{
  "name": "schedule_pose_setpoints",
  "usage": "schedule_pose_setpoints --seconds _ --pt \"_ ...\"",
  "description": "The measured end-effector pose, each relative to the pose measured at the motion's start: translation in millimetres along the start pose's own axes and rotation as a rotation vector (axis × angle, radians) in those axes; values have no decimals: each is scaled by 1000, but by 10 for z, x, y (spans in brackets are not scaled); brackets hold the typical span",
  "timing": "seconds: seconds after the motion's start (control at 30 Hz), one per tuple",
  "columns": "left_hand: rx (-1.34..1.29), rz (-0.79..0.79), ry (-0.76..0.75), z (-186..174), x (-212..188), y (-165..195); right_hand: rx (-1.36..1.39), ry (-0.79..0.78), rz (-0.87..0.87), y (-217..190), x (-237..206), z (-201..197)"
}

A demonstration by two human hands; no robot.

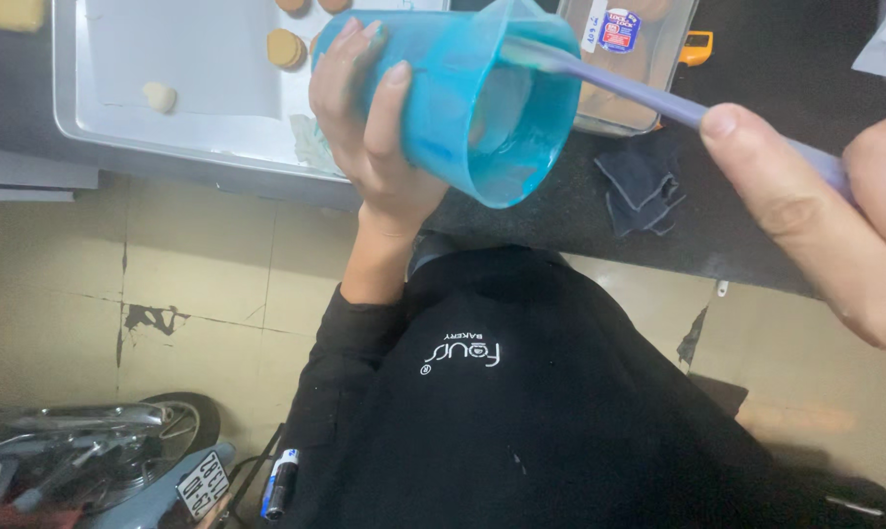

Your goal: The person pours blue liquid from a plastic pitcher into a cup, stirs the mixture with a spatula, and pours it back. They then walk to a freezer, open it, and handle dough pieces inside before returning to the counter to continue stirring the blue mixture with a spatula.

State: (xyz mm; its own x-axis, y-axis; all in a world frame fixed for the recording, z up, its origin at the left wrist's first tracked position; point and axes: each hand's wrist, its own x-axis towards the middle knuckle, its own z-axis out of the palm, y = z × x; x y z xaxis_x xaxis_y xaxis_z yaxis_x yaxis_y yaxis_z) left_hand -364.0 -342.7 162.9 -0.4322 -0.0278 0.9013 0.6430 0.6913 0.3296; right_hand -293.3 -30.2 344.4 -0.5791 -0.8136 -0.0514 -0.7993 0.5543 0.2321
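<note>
Two hands busy: my left hand (pixel 369 127) wraps fingers around a tilted blue cup (pixel 462 98), mouth facing me. My right hand (pixel 835 225) pinches a lilac spatula (pixel 639 93), tip inside the cup. Metal tray (pixel 80 127) beyond left hand.

Light is soft and even, with weak shadows. The right hand (pixel 835 225) at 3 o'clock is blurred; the tray (pixel 90 118) at 10 o'clock looks pale and bright.
</note>
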Motion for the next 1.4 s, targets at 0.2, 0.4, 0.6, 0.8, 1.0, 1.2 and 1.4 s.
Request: schedule_pose_setpoints --seconds 0.2,0.4,0.6,0.8,1.0,1.2,1.4 --pt "138 -26 67 -9 13 -75 220 4 137 -146 109 57" --pt "217 28 17 13 -27 -57 407 -40 427 -364 333 -46" --pt "85 56 -98 20 -51 -74 665 -225 665 -365 443 -78" --pt "-431 -101 -416 39 -36 -213 193 -287 275 -381 524 -198" --pt "-926 -304 -795 205 -34 -303 -122 -331 43 -246 710 -273" --pt "-1076 -419 -1054 324 -30 -268 -361 9 -249 72 918 -206" --pt "-974 -239 -1014 319 -22 -255 -541 -91 -212 111 877 -149"
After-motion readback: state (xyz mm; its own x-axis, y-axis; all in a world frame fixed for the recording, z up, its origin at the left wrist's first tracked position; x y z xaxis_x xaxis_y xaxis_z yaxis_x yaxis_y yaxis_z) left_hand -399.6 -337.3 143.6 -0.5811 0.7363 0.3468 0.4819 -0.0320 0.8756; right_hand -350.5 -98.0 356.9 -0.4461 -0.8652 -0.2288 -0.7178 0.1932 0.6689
